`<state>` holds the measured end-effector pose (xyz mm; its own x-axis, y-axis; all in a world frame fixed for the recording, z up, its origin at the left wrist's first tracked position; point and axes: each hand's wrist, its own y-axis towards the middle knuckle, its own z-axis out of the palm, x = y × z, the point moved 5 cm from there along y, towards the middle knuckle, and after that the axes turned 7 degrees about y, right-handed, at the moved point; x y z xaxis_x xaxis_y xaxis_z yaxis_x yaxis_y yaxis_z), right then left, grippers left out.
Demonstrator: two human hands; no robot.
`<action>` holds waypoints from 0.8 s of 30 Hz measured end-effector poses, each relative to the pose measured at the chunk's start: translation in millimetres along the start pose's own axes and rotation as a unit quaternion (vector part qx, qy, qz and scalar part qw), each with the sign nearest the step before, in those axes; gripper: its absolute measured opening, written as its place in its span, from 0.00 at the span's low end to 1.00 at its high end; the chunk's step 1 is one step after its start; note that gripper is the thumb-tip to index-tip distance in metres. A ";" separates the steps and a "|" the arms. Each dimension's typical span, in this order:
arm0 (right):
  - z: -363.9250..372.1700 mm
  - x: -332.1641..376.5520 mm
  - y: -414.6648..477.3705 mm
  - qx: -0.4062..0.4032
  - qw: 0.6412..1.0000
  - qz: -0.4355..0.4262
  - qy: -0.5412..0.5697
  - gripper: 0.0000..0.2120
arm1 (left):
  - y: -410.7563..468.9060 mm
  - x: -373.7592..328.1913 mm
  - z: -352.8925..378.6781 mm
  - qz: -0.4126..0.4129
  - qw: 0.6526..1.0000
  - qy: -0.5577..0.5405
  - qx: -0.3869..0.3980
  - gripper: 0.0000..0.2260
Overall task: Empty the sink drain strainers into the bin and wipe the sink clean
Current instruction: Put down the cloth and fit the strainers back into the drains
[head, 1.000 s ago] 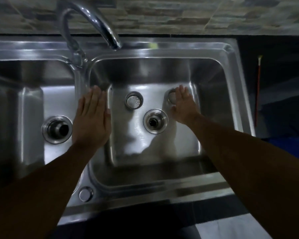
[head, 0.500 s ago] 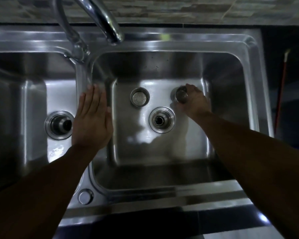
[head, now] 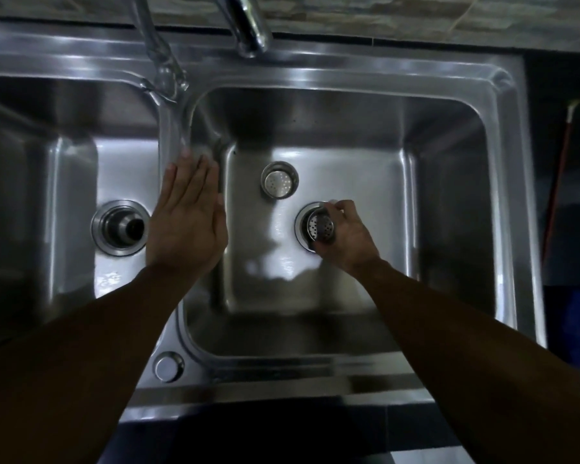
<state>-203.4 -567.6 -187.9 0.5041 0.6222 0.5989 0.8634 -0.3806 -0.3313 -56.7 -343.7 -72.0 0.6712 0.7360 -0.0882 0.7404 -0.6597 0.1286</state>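
A steel double sink (head: 375, 75) fills the view. My right hand (head: 347, 237) grips a perforated steel drain strainer (head: 320, 226) and holds it right over the right basin's drain (head: 301, 229). A second strainer (head: 279, 179) stands loose on the right basin's floor, behind and left of that drain. My left hand (head: 186, 217) lies flat, fingers together, on the divider between the two basins. The left basin's drain (head: 121, 227) shows a dark hole with no strainer in it.
The curved tap (head: 245, 25) reaches over the back rim of the right basin. A round steel cap (head: 168, 367) sits on the front rim. A thin red-handled stick (head: 558, 182) leans in the dark gap to the right of the sink.
My right hand closed on the strainer at the right basin's back right and carried it left and toward me, over the drain. My left hand stayed on the divider.
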 end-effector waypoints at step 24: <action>36.3 -14.0 -4.6 -0.022 0.989 -0.036 -0.144 0.31 | 1.0 0.5 3.5 -0.015 0.999 -0.015 0.027 0.22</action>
<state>-213.6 -549.8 -221.2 0.4321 0.8153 0.3855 0.8986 -0.3532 -0.2602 -55.6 -344.5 -75.3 0.6487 0.7515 -0.1199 0.7607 -0.6450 0.0726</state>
